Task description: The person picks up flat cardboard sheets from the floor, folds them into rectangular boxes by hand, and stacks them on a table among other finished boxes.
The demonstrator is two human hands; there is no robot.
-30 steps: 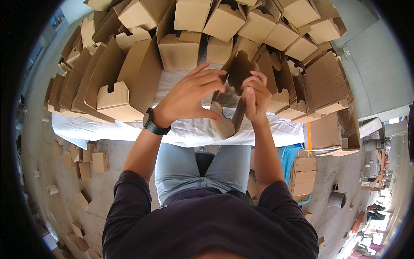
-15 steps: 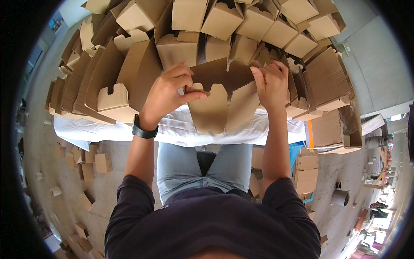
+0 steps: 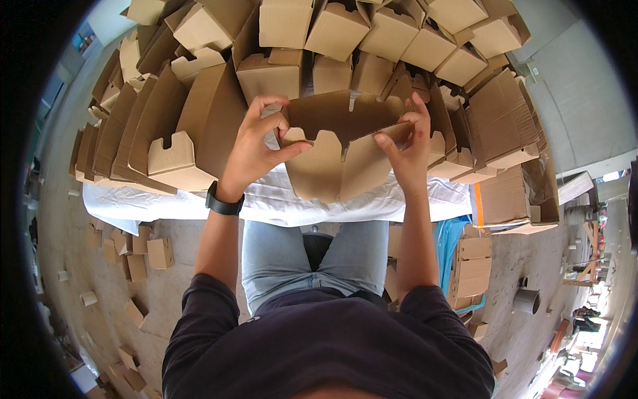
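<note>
Between my hands stands a brown cardboard box [image 3: 316, 169] with notched top edges, its open side facing up. A narrow slot runs down its near face, where two panels meet. My left hand [image 3: 256, 143], with a dark band on its wrist, is closed on the box's left rim, thumb over the near panel. On the opposite rim my right hand [image 3: 410, 143] pinches the right panel, thumb on the near side and fingers behind it. Both hands' fingertips are partly hidden by the cardboard. The box's lower part rests at the edge of a white cloth [image 3: 259, 199].
Several similar cardboard boxes [image 3: 282, 76] are stacked across the far side and along the left [image 3: 174, 159]. A larger box with an orange stripe [image 3: 508, 199] stands at the right. Small cardboard pieces [image 3: 159, 253] and a grey cylinder [image 3: 526, 301] lie on the floor.
My right hand has moved inward and slightly left, its thumb now lower on the panel. The gap between the near panels has narrowed, and the box has shifted a little left.
</note>
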